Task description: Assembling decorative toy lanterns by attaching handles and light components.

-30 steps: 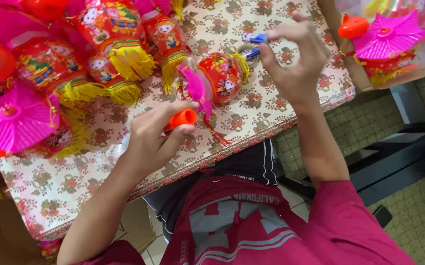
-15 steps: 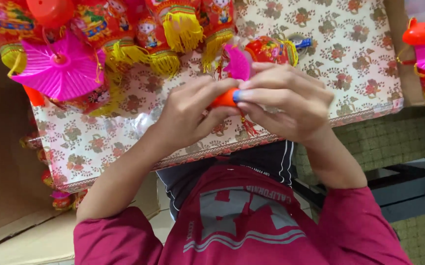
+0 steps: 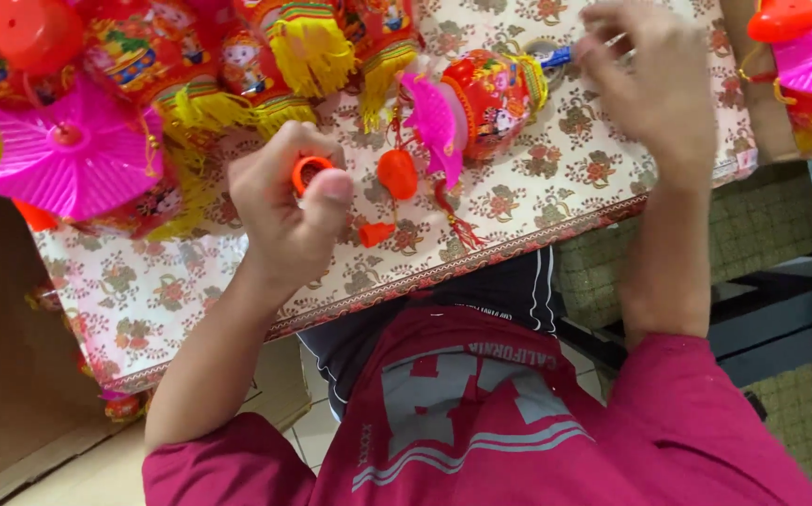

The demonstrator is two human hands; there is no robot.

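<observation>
Left hand: my left hand (image 3: 286,211) grips the orange ring piece (image 3: 310,172).
Right hand: my right hand (image 3: 654,80) has left it, now pinching something small I cannot identify.
Tabletop: red lantern (image 3: 486,98) lies between.

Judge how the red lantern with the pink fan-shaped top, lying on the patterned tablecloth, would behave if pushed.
The red lantern lies on its side and looks rounded, so it would probably roll. It looks like thin plastic, likely light. Its red tassel trails loose on the tablecloth, so that would likely drag floppily.
</observation>
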